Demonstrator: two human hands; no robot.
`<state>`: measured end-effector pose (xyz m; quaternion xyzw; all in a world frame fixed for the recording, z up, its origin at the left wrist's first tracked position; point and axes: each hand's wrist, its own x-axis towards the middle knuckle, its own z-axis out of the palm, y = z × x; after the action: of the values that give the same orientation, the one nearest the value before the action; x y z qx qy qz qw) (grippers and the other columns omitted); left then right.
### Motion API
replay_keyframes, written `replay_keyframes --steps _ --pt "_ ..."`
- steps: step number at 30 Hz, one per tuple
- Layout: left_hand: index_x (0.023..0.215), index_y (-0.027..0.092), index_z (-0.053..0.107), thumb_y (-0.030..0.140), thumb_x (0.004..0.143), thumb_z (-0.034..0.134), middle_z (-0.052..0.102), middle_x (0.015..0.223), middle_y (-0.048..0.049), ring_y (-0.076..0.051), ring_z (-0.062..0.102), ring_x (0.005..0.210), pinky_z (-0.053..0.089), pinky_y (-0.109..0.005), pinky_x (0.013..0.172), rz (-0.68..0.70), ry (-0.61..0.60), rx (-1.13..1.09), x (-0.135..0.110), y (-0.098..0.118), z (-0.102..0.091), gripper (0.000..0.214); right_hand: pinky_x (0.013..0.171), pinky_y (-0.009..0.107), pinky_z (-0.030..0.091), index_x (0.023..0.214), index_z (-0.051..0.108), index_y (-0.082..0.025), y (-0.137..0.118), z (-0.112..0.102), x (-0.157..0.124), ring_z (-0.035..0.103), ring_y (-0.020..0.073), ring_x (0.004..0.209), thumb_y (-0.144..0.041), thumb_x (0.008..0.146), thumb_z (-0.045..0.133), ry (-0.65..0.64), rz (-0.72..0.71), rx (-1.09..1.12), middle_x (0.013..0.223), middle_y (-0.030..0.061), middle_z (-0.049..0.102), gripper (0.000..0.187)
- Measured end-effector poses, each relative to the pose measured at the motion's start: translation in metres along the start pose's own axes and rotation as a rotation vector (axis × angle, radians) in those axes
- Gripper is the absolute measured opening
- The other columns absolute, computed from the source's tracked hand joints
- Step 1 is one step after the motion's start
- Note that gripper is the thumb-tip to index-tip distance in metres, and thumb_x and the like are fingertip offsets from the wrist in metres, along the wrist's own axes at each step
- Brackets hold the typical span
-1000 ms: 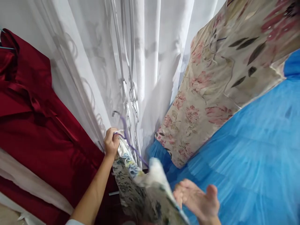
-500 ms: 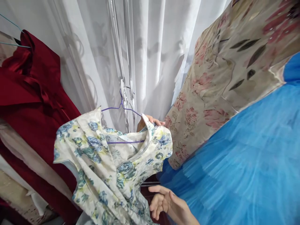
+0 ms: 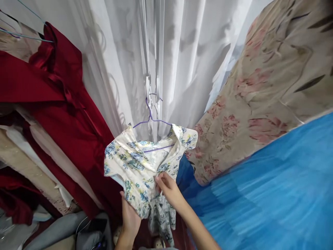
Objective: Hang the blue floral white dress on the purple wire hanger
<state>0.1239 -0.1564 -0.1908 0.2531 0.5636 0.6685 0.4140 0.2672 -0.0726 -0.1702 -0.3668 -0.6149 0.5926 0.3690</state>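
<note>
A small white dress with blue and yellow flowers (image 3: pixel 142 163) hangs on a purple wire hanger (image 3: pixel 151 119) in front of white sheer curtains (image 3: pixel 166 62). My left hand (image 3: pixel 130 217) is under the dress's lower part, its fingers hidden behind the cloth. My right hand (image 3: pixel 168 185) pinches the front of the dress near its waist, fingers closed on the fabric.
A dark red satin garment (image 3: pixel 52 93) hangs at the left on a blue hanger, with cream and white garments below it. A beige floral garment (image 3: pixel 262 97) and a bright blue tulle skirt (image 3: pixel 265 194) fill the right. Grey items (image 3: pixel 67 232) lie at the bottom left.
The dress has swung to face me and moved up towards the curtain. My left hand left the hanger's shoulder and now sits under the dress. My right hand rose and pinched the dress front.
</note>
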Motion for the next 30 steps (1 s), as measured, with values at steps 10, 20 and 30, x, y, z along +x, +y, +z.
replay_keyframes --steps 10,20,30 --pt "0.124 0.019 0.053 0.047 0.08 0.069 0.063 0.126 -0.0147 -0.03 0.059 0.12 0.049 -0.042 0.099 0.162 0.164 0.296 0.008 -0.013 -0.025 0.055 0.048 0.027 0.034 0.071 0.055 -0.022 -0.008 0.01 0.032 0.046 0.0143 0.045 -0.053 0.088 0.059 0.102 -0.052 0.035 0.052 -0.0021 0.055 0.036" --pt "0.09 0.023 0.056 0.031 0.092 0.049 0.063 0.089 -0.0076 -0.023 0.06 0.089 0.048 -0.036 0.083 0.555 -0.193 0.557 0.042 0.003 0.032 0.011 0.04 0.022 0.022 0.069 0.063 -0.016 -0.033 0.028 0.01 0.036 0.008 0.034 -0.037 0.077 0.066 0.139 0.113 0.163 0.042 -0.0023 0.055 0.023" --pt "0.073 0.023 0.047 0.018 0.088 0.047 0.057 0.075 -0.0045 -0.02 0.055 0.072 0.04 -0.03 0.064 0.68 -0.576 0.882 0.067 0.008 0.006 0.016 0.04 0.023 0.016 0.053 0.058 -0.017 -0.122 0.011 0.074 0.028 0.0069 0.037 -0.035 0.077 0.068 0.264 -0.125 0.193 0.04 -0.0028 0.049 0.032"
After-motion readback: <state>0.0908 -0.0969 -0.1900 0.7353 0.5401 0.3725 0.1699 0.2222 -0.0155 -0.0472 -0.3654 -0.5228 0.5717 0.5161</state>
